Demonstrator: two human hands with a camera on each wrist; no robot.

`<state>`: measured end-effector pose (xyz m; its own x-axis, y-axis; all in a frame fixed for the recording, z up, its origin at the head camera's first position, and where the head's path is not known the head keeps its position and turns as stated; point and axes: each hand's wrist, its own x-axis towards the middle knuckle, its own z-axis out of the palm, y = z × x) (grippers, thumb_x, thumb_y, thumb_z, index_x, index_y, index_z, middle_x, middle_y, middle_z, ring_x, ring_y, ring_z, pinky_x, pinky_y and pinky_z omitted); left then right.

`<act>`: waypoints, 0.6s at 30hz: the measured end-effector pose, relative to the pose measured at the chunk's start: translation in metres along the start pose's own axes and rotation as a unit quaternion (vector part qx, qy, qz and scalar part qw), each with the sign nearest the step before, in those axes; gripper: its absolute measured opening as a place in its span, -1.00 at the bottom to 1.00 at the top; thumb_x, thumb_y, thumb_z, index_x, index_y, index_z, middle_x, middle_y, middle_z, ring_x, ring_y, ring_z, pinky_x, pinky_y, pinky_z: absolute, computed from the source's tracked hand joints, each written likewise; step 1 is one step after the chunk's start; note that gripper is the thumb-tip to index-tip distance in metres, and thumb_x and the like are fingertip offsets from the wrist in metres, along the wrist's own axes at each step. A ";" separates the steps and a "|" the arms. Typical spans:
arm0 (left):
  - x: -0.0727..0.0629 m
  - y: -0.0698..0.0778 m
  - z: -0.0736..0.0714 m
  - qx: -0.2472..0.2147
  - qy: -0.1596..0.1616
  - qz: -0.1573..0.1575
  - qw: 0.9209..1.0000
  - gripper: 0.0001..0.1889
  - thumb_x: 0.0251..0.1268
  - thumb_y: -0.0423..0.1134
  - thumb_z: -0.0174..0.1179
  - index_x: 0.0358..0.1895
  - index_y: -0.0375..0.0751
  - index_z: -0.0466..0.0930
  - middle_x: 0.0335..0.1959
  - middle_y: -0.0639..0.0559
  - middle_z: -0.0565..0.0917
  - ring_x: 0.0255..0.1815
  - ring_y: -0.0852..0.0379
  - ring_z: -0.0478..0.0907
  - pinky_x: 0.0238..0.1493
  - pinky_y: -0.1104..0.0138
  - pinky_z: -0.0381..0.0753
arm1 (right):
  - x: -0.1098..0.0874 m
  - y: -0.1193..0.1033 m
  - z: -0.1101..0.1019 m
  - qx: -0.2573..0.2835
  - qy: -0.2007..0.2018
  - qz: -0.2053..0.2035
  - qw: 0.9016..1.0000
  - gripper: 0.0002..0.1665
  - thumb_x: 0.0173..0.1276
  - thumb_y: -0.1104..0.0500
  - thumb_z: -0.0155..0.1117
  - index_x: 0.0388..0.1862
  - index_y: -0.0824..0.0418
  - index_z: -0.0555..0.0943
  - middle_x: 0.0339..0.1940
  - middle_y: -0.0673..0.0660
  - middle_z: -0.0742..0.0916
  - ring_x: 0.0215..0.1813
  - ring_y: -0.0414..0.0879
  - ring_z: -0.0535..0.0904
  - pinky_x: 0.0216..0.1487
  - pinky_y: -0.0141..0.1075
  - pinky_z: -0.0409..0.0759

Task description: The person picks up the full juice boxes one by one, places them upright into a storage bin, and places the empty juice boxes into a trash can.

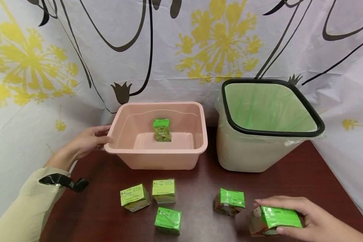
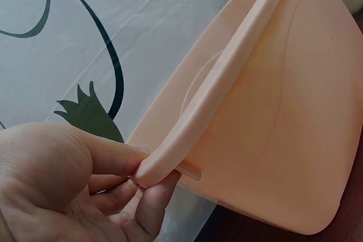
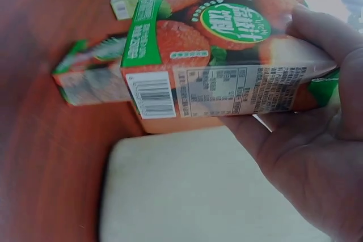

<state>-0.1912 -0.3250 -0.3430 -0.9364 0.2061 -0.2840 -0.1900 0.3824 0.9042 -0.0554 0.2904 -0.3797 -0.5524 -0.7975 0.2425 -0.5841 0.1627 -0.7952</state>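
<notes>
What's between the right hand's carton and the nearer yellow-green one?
Head view: another green-topped carton sits on the table, between the held carton and the yellow-green carton.

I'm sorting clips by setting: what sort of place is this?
Probably a tabletop staged for a demonstration, though I can't be sure: a wrinkled flower-print cloth closes off its back and sides, and a pink basin and lined bin stand right on it.

You are seeing a smooth, matt plastic tub [image 1: 161, 160], a glossy paper carton [image 3: 218, 55] and a shiny wood-look surface [image 1: 198, 201].
</notes>
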 end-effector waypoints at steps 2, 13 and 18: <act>0.001 0.001 0.000 0.002 0.000 -0.002 1.000 -0.30 0.55 -0.39 0.08 0.59 -0.47 -0.04 0.44 -0.54 0.25 -0.19 0.25 0.66 -0.16 0.36 0.71 | 0.002 -0.007 -0.009 -0.023 0.004 0.011 1.000 -0.17 0.17 0.55 0.43 0.45 0.38 0.42 0.37 0.10 0.60 0.28 -0.23 0.55 0.03 -0.46 0.60; 0.001 0.003 0.001 0.009 0.003 -0.006 1.000 -0.30 0.55 -0.38 0.08 0.59 -0.46 -0.04 0.43 -0.54 0.26 -0.20 0.26 0.65 -0.16 0.36 0.71 | 0.045 -0.038 -0.045 -0.083 0.020 0.011 0.996 -0.17 0.14 0.53 0.46 0.43 0.33 0.46 0.31 0.12 0.65 0.22 -0.24 0.59 0.01 -0.51 0.59; 0.001 0.002 0.001 0.011 0.004 -0.004 1.000 -0.31 0.55 -0.38 0.08 0.59 -0.47 -0.03 0.42 -0.55 0.27 -0.22 0.27 0.65 -0.18 0.36 0.71 | 0.074 -0.058 -0.055 -0.090 0.012 0.043 0.995 -0.19 0.23 0.43 0.46 0.46 0.10 0.48 0.28 0.01 0.67 0.08 -0.28 0.61 -0.17 -0.45 0.61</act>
<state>-0.1926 -0.3233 -0.3419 -0.9371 0.1958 -0.2889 -0.1914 0.4039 0.8946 -0.0959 0.2539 -0.2851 -0.6183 -0.7619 0.1929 -0.6298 0.3336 -0.7015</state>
